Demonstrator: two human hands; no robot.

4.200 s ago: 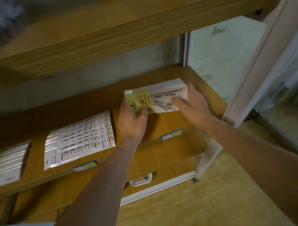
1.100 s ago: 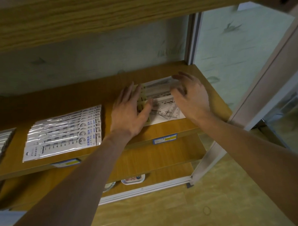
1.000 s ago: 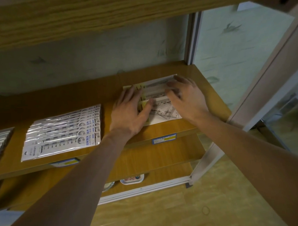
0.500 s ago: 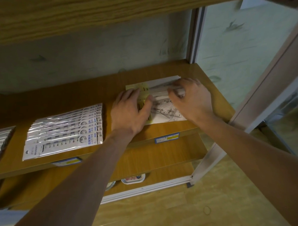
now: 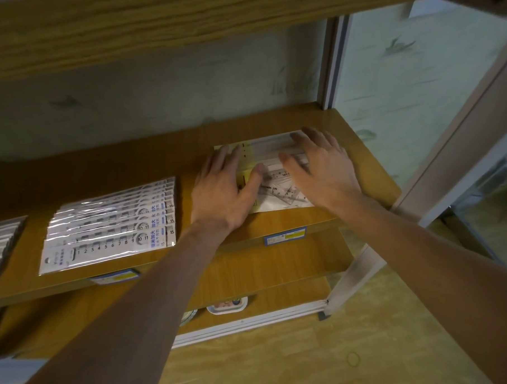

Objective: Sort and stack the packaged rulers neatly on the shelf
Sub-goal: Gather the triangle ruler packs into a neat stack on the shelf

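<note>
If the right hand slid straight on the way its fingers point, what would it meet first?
The right hand lies flat on the ruler packs, fingers pointing to the back left. Beyond the packs' far edge there is bare shelf, then probably the back wall; depth is unclear.

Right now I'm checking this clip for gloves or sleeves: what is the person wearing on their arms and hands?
Nothing shows. The left hand and right hand are bare, with no gloves, rings or watch in view. Both forearms are uncovered as far as the picture's lower edge; no sleeve or cuff appears.

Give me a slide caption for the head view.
Both hands, left hand and right hand, press flat on a stack of packaged ruler sets on the shelf.
</note>
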